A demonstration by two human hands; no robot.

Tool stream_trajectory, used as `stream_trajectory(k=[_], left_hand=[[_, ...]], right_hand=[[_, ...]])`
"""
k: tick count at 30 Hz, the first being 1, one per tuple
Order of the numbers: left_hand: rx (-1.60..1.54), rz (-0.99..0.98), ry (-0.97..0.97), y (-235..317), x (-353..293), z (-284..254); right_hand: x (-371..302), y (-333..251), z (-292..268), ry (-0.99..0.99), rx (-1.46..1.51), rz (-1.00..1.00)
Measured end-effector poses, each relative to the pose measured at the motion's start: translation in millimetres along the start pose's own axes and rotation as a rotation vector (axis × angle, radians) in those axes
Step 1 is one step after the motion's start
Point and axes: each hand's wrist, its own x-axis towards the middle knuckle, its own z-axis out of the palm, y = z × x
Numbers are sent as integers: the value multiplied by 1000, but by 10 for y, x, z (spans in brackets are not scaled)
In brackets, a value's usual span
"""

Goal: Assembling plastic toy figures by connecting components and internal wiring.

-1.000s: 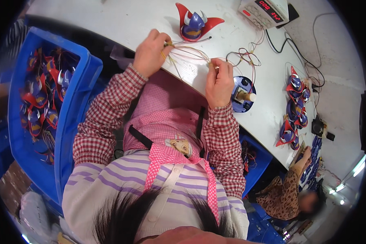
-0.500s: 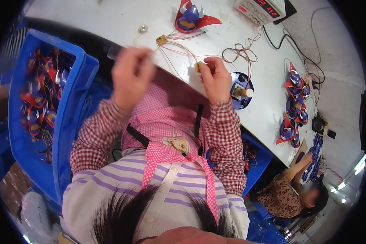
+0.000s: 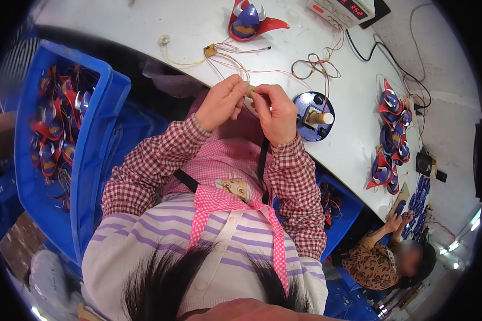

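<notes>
My left hand [image 3: 223,101] and my right hand [image 3: 276,111] meet at the table's near edge. Both pinch a small tan piece [image 3: 250,91] with wires, mostly hidden by the fingers. Thin wires run from near it to a small yellowish circuit board [image 3: 210,50] lying on the table. Another pale wire links that board to a small round clear part [image 3: 164,40]. Beyond the board sits a blue and red horned toy piece [image 3: 246,23]. Right of my right hand is a round blue case [image 3: 307,132] with a cream knob-like part [image 3: 325,118] on it.
A blue crate [image 3: 79,176] full of horned toy pieces stands at my left. At the back is a power supply [image 3: 337,12] with coiled wires [image 3: 317,66]. More toy pieces [image 3: 390,140] line the table's right side. A co-worker [image 3: 372,265] sits beyond, lower right.
My left hand has moved right and down to join my right hand at the tan piece. The board and round clear part have shifted slightly left. The co-worker's hands have moved.
</notes>
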Motion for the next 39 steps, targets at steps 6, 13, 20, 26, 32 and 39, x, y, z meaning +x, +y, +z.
stream_trajectory(k=[6,13,20,26,32,39], left_hand=[[-10,24,30,-22,15,80],[406,175,96,130,26,95],[1024,925,-33,45,145,766],[1213,802,-125,-176,416,1093],[1263,703,-126,-162,429,1091],[702,1030,282,278,275,431]], right_hand=[[-51,44,51,81,-192,-143],[-94,-78,-63,95,-292,-73],[-495,-286,-968,403,-290,-35],[-329,225,-956,230,-394,24],[-444,176,-1049,335,-334,-85],[-167,622,-1840,525,-357,335]])
